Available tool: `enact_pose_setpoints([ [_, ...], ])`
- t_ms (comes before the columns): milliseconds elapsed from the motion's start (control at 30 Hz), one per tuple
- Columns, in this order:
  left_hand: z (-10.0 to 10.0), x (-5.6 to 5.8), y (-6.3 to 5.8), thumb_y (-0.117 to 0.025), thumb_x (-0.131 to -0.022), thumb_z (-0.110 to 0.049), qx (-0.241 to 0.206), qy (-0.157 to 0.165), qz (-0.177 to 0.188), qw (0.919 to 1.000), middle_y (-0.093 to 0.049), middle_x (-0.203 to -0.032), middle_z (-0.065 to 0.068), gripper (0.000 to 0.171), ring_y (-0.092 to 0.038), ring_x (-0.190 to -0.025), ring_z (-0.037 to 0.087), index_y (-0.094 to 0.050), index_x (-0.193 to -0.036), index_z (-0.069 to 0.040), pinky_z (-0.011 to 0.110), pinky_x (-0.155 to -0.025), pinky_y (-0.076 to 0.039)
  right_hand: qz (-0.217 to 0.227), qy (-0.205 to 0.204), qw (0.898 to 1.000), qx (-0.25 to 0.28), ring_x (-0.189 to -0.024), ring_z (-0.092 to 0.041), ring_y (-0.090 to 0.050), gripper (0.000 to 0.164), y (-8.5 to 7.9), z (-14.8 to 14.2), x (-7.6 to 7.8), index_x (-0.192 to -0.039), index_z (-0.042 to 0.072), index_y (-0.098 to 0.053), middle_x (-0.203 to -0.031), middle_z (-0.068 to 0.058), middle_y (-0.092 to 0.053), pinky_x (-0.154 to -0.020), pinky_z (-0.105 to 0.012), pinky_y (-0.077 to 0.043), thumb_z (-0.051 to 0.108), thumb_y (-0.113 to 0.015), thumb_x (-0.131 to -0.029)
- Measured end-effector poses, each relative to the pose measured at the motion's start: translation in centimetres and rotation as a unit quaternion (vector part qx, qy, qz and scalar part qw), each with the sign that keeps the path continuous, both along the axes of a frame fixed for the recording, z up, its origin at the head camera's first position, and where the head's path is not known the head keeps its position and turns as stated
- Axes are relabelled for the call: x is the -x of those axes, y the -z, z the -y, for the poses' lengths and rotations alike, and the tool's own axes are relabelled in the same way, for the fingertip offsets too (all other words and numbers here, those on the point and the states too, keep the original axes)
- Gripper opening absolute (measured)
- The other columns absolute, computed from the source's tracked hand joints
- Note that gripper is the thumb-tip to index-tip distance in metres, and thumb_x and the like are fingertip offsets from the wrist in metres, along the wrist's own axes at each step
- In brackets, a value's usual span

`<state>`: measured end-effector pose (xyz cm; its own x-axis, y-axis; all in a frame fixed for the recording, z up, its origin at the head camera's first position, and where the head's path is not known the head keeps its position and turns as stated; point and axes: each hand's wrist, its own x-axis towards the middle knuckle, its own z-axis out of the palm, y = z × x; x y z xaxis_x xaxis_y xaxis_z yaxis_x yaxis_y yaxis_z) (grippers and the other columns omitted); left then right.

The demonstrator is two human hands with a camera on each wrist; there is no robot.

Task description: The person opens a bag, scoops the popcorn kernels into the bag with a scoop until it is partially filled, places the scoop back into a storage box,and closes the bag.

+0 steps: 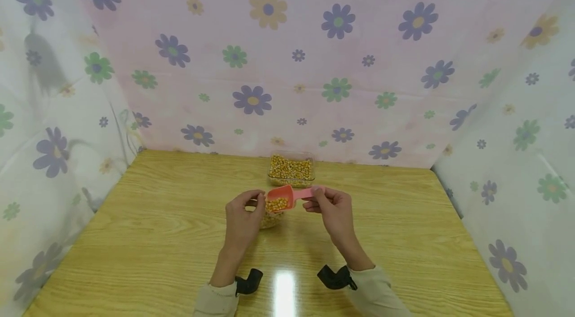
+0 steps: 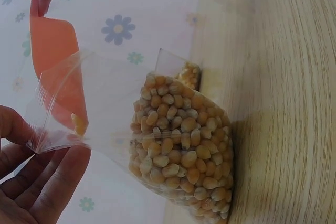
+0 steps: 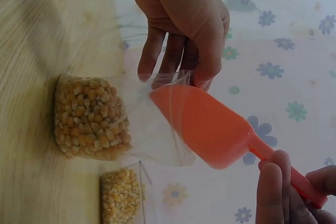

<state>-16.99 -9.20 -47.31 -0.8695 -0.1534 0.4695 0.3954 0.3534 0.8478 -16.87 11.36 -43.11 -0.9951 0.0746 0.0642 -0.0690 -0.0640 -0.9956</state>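
A clear plastic bag [image 2: 181, 148], its lower part full of corn kernels, stands on the table. My left hand [image 1: 243, 217] pinches the bag's upper rim between thumb and fingers. My right hand [image 1: 334, 212] grips the handle of an orange-red scoop [image 1: 283, 197], which carries corn kernels [image 1: 276, 204]. In the right wrist view the front of the scoop [image 3: 205, 124] is inside the bag's mouth, tilted toward the left hand. A few kernels [image 2: 79, 124] show at the scoop's lip in the left wrist view.
Behind the bag, near the table's back edge, stands a clear rectangular container [image 1: 292, 169] of corn kernels. Flower-patterned cloth [image 1: 296, 72] encloses the wooden table [image 1: 161, 217] at the back and both sides. Light glares off the table's near part.
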Motion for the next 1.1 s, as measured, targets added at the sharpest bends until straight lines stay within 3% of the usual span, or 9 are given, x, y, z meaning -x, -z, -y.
enact_pose_setpoints([
  [500,-0.1,0.0,-0.1,-0.067,-0.095,-0.001,-0.001,-0.006,0.021,0.9998,-0.076,-0.091,0.015,0.011,-0.071,-0.074,0.025,-0.077,-0.097,0.004,0.023,-0.054,-0.056,-0.038,-0.019,0.997,-0.057,-0.064,-0.011,-0.071,0.022,-1.6,1.0,-0.1,-0.096,-0.011,-0.074,-0.089,-0.036,-0.070,-0.066,-0.029,-0.062,0.006,-0.061,-0.102],
  [833,-0.1,0.0,0.0,-0.067,-0.095,0.000,-0.008,-0.004,0.025,0.9996,-0.076,-0.091,0.018,0.012,-0.070,-0.074,0.027,-0.076,-0.099,0.006,0.021,-0.054,-0.055,-0.055,-0.036,0.991,-0.118,-0.067,-0.014,-0.072,0.021,-2.7,1.9,-0.2,-0.101,-0.007,-0.076,-0.090,-0.022,-0.074,-0.067,-0.031,-0.062,0.010,-0.064,-0.101],
  [1100,-0.1,0.0,-0.1,-0.066,-0.095,0.001,-0.008,-0.009,0.022,0.9997,-0.076,-0.089,0.017,0.012,-0.070,-0.072,0.027,-0.077,-0.097,0.006,0.020,-0.052,-0.054,-0.077,-0.038,0.983,-0.159,-0.069,-0.018,-0.073,0.021,-3.2,2.5,-0.5,-0.090,-0.003,-0.076,-0.091,-0.017,-0.076,-0.063,-0.026,-0.060,0.012,-0.065,-0.101],
])
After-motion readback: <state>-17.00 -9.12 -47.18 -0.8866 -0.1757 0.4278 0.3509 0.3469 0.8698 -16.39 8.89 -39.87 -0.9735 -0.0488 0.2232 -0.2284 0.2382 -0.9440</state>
